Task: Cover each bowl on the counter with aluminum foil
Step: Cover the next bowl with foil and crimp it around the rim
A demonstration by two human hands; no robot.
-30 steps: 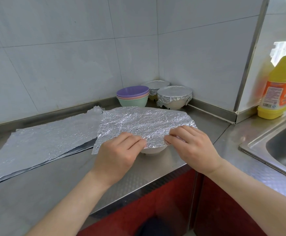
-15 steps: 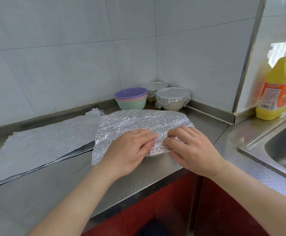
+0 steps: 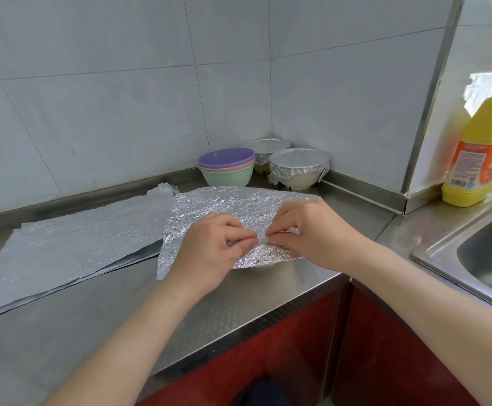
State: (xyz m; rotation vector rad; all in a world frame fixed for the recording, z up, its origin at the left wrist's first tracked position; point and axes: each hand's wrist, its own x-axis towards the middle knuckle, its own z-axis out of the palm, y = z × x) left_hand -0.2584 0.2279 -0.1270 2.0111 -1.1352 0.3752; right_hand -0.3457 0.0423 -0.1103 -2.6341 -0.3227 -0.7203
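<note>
Between the fingertips of both hands, the near edge of a crumpled foil sheet is pinched and folded downward. The left hand is curled, with thumb and fingers closed on the foil's edge. The right hand is likewise bent, and the same fold is pinched by its fingertips just beside those of the left. Beyond both hands the sheet is spread out and is held off the tabletop by something beneath it, which is hidden almost wholly by foil and hands.

To the left of the left hand, a stack of flat foil sheets is laid on the tabletop, and its right edge is overlapped by the pinched sheet. Beyond the hands, in the corner of the tiled wall, three nested bowls, purple over pink over green, are left uncovered. Just right of them two foil-covered bowls are set, the second behind the first. Well to the right of the right hand, a yellow bottle with an orange label is stood by the rim of a steel sink.
</note>
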